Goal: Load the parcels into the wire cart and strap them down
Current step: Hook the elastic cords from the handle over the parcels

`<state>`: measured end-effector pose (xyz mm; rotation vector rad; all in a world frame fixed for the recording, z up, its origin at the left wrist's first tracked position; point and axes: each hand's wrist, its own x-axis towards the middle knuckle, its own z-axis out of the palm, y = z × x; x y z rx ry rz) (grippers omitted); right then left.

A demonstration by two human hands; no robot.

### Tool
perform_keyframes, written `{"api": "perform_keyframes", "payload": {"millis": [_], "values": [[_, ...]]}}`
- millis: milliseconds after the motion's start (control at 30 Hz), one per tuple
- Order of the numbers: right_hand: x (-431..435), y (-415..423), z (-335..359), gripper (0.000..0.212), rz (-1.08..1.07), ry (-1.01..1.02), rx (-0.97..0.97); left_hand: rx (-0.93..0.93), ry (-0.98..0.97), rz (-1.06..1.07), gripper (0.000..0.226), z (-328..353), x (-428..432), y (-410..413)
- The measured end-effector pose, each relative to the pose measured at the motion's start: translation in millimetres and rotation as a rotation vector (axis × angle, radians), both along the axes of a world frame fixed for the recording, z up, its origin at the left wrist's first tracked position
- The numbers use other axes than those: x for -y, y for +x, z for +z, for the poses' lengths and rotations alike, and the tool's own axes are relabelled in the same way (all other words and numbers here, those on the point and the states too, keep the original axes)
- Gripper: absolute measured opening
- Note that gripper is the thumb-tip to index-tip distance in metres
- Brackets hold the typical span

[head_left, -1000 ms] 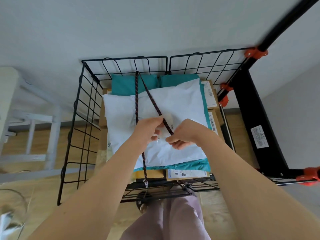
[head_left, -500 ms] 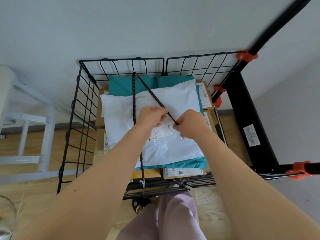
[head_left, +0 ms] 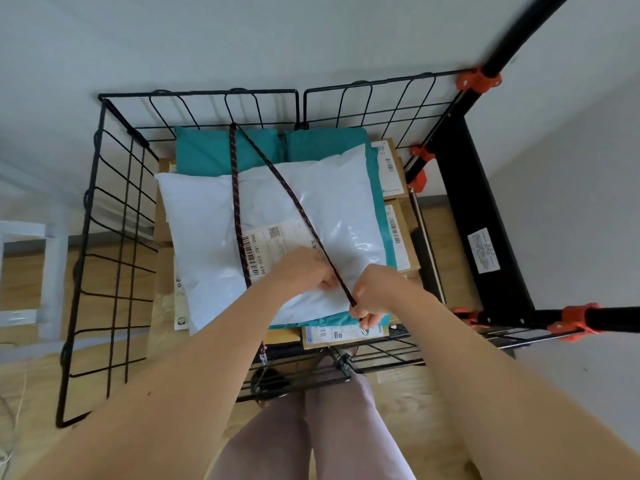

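Pale walls surround black wire cart (head_left: 114,237) holding white poly mailer (head_left: 207,220) over half-hidden teal bags and cardboard boxes; right hand (head_left: 375,292) pinches dark braided cord (head_left: 277,181), left hand (head_left: 304,271) grip unclear.

Home room: wood-look floor (head_left: 433,403), plain white wall (head_left: 277,39), white furniture frame (head_left: 52,271), black rack (head_left: 485,220).

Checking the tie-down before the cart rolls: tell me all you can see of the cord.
The cord is thin, dark and braided with reddish flecks. It loops round the cart's far wall wire and runs back in two strands across the white parcel. One strand goes straight, passing under the left hand; the other slants, taut, into the right hand, a metal hook at its end.
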<state>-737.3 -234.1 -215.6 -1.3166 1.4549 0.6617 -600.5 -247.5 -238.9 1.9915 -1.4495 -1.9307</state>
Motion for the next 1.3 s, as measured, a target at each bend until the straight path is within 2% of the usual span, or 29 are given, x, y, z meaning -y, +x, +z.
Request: {"api": "perform_keyframes", "payload": {"millis": [67, 133, 200, 300, 367, 533, 633, 733, 800, 867, 1167, 1300], "values": [[-6.0, -1.8, -9.1, 0.012, -0.007, 0.001, 0.035, 0.112, -0.086, -0.071, 0.015, -5.5, 1.0, -1.6], [-8.9, -5.4, -16.5, 0.011, 0.002, 0.024, 0.051, 0.140, -0.077, -0.099, 0.028, -10.3, 4.9, -1.7], [-8.1, -9.0, -21.3, 0.020, -0.001, 0.058, 0.058, 0.080, 0.003, -0.064, 0.030, -10.3, 10.3, 0.7], [-5.9, -13.4, -25.2, 0.026, -0.017, 0.095, 0.074, -0.079, 0.230, -0.008, 0.009, -10.1, 12.7, 0.4], [-3.2, -16.2, -28.0, 0.024, -0.005, 0.092, 0.088, -0.123, 0.292, 0.008, 0.017, -12.5, 9.2, -5.0], [3.8, -16.2, -25.1, 0.010, 0.143, 0.176, 0.113, -0.039, 0.127, -0.015, 0.024, -25.1, -0.2, -12.5], [0.7, -13.7, -28.4, 0.015, 0.203, 0.168, 0.106, 0.019, 0.087, -0.084, 0.027, -27.4, -2.3, -11.8], [-4.9, -10.6, -38.6, 0.008, 0.169, 0.122, 0.088, 0.053, 0.088, -0.114, 0.027, -28.9, -3.7, -13.4], [-7.1, -8.5, -43.5, 0.021, 0.036, 0.102, 0.079, 0.063, 0.105, -0.143, 0.031, -28.7, -3.5, -13.7], [-8.4, -6.9, -45.3, 0.027, -0.001, 0.114, 0.083, 0.063, 0.132, -0.174, 0.036, -26.8, -2.7, -13.7], [-16.5, -0.2, -51.8, 0.022, -0.006, 0.164, 0.117, 0.082, 0.138, -0.221, 0.034, -30.3, -4.3, -6.4], [-9.1, -4.6, -38.5, 0.021, 0.124, 0.248, 0.120, 0.073, 0.133, -0.229, 0.030, -28.0, -1.9, -5.1]]}}
